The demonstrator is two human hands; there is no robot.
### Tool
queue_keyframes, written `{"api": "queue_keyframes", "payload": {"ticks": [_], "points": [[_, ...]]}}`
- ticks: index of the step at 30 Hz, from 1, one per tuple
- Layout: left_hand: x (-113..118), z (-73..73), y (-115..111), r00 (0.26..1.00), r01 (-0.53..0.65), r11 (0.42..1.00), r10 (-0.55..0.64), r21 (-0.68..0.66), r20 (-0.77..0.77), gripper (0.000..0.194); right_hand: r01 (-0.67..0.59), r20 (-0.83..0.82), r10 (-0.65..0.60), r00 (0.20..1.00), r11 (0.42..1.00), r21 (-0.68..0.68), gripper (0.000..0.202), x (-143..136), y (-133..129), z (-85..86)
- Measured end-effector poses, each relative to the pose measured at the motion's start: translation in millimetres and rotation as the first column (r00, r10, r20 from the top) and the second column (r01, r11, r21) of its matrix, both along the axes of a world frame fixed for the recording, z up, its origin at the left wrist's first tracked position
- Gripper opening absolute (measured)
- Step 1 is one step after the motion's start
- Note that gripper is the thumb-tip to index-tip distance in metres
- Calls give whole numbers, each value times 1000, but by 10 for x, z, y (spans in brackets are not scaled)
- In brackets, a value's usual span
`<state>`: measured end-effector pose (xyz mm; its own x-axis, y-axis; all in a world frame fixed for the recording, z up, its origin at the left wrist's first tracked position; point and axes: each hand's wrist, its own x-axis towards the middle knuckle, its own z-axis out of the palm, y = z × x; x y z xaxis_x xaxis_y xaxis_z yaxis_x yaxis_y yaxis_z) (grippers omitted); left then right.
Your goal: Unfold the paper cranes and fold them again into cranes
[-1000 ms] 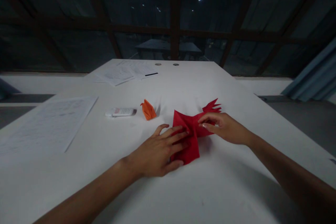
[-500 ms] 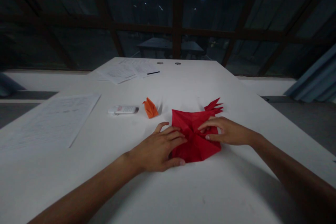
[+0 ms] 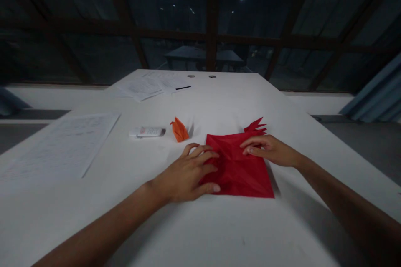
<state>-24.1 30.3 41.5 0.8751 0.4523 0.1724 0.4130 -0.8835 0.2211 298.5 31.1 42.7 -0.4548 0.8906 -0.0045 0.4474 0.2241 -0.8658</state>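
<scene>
A creased square of red paper [image 3: 238,175] lies spread out on the white table, its right edge slightly raised. My left hand [image 3: 196,173] rests across its left side with the fingers spread, pressing on the paper. Over the upper right part, my right hand [image 3: 266,149] has its fingers loosely bent, thumb close to the index finger, and no paper shows between them. Just behind the sheet sits a pointed red folded-paper figure [image 3: 255,126]. An orange origami bird [image 3: 179,129] stands beyond my left hand.
Left of the orange bird lies a white labelled packet or tube [image 3: 145,132]. Printed sheets [image 3: 62,144] cover the table's left side, and more papers [image 3: 147,85] lie further back near a black pen [image 3: 183,88]. Two round discs [image 3: 212,76] are at the far edge.
The red paper has opened from a raised, puckered shape into a flatter square, its lower right corner spreading outward. My right hand has moved slightly up and back; the left has barely shifted.
</scene>
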Motion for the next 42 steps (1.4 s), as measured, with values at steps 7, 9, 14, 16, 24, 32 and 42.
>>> {"api": "queue_keyframes", "payload": {"ticks": [7,9,14,16,24,32,42], "points": [[5,-1,21,1000,25,994,-24,-111,15,40,-117,348,22,937,960,255,36,-117,-51,-72],[13,4,16,1000,22,989,-22,-144,2,41,-181,463,22,886,936,302,34,-173,-84,-107],[-24,-4,38,1000,0,984,-2,-181,-12,49,-258,495,70,866,910,323,35,-168,-94,-153],[-58,-21,64,1000,-4,984,1,-177,-19,56,-311,471,139,871,898,311,51,-90,-59,-167],[-218,-119,212,995,57,950,-28,-308,97,41,-350,430,214,877,898,266,67,137,13,-196],[-292,-267,312,977,96,933,-22,-346,214,71,-348,472,204,858,906,241,52,47,-3,-237],[-391,-319,377,969,8,980,42,-199,245,69,-334,344,231,910,901,279,49,211,66,-397]]}}
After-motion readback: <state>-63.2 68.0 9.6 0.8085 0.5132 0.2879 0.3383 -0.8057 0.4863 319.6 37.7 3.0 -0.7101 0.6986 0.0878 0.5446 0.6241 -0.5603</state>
